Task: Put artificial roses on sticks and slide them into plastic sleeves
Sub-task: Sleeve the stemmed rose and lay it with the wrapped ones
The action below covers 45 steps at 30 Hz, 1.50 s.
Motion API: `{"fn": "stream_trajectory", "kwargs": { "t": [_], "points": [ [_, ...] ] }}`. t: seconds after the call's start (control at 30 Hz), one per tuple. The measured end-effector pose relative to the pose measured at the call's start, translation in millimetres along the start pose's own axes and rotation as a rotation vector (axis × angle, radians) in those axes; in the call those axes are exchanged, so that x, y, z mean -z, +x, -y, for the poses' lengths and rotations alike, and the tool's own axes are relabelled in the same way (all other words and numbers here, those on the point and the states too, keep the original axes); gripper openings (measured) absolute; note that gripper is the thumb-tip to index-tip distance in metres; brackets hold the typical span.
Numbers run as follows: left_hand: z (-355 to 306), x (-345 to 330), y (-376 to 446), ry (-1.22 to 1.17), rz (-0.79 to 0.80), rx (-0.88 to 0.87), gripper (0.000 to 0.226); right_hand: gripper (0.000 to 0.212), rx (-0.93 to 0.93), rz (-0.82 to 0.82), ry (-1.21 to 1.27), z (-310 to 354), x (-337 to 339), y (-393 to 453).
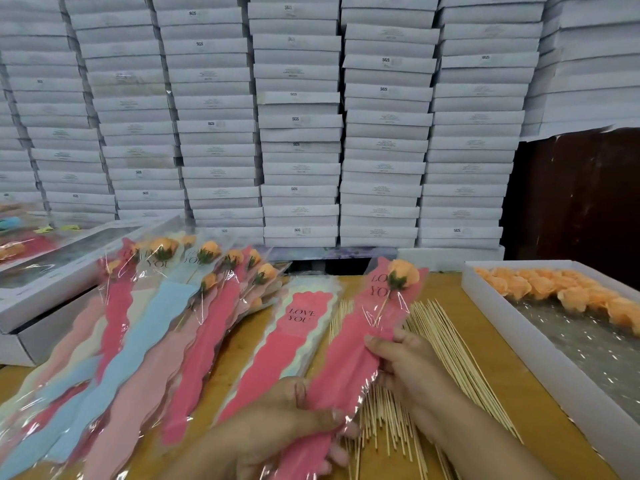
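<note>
Hands of the person hold one pink sleeve above the tabletop, and the orange rose on its stick sits already inside, near the top of the sleeve beside the printed words. The long axis of the sleeve runs from the lower left, close to the person, up to the right and away, so the flower end is the far end. The left hand grips the lower part of the sleeve, with its fingers curled around the edge from below. The right hand holds the sleeve at the middle, with the thumb pressed on the pink front and the other fingers behind the plastic. The pile of finished sleeves lies to the left, well apart from the right hand and nearer to the left hand, and its sleeves lie along almost the same slanted direction. It seems this piece is complete, so the coming move is probably to carry it leftward over the stack of empty sleeves and lay it down parallel with the others. Loose sticks lie under the right hand, and the white tray of roses stands at the far right.
</note>
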State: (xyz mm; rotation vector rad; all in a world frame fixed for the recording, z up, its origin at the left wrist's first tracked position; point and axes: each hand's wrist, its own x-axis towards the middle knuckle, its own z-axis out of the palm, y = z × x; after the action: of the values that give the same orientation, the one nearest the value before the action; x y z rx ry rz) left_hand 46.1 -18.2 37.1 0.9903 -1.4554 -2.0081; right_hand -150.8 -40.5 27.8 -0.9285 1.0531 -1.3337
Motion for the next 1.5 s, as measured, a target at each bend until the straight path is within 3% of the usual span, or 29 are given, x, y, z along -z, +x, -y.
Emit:
{"fn": "stream_trajectory", "kwargs": {
  "t": [0.23, 0.43, 0.6, 0.77, 0.9, 1.13, 1.27, 1.4, 1.5],
  "points": [
    [4.2, 1.7, 4.6, -0.034, -0.007, -0.018, 0.022, 0.015, -0.034, 0.108, -0.111, -8.2, -7.7, -3.9],
    [8.3, 6.1, 8.3, -0.107, -0.009, -0.051, 0.032, 0.009, -0.009, 0.004, -0.018, 0.9, -0.8, -0.2],
    [11.6, 12.5, 10.1, -0.06, -0.074, -0.057, 0.019, 0.015, 0.004, 0.052, -0.029, 3.4, 5.9, 2.3],
    [-0.7, 37.1, 0.9, -0.152, -0.251, -0.156, 0.022, 0.038, 0.039, 0.082, 0.003, 8.0, 8.1, 3.5],
    [-29.1, 71.1, -21.9, -0.123, -0.51, -0.283, 0.027, 0.038, 0.028, 0.063, 0.026, 7.8, 15.3, 7.1],
    [-40.6, 160.2, -78.0, 0.278, -1.074, -0.18, 0.006, 0.023, 0.024, 0.042, -0.026, 2.5, 18.7, 12.4],
    [-19.8, 187.0, -93.0, 0.684, -1.391, -0.173, 0.039, 0.023, 0.027, 0.042, -0.039, 1.8, 18.2, 13.5],
    [-5.1, 195.7, -87.2, 1.162, -1.445, 0.03, 0.073, 0.023, 0.035, 0.037, -0.05, 0.9, 18.8, 13.4],
    [3.7, 194.3, -75.5, 1.309, -1.374, 0.216, 0.056, 0.023, 0.037, 0.029, -0.052, 1.3, 19.1, 12.8]
  ]
}}
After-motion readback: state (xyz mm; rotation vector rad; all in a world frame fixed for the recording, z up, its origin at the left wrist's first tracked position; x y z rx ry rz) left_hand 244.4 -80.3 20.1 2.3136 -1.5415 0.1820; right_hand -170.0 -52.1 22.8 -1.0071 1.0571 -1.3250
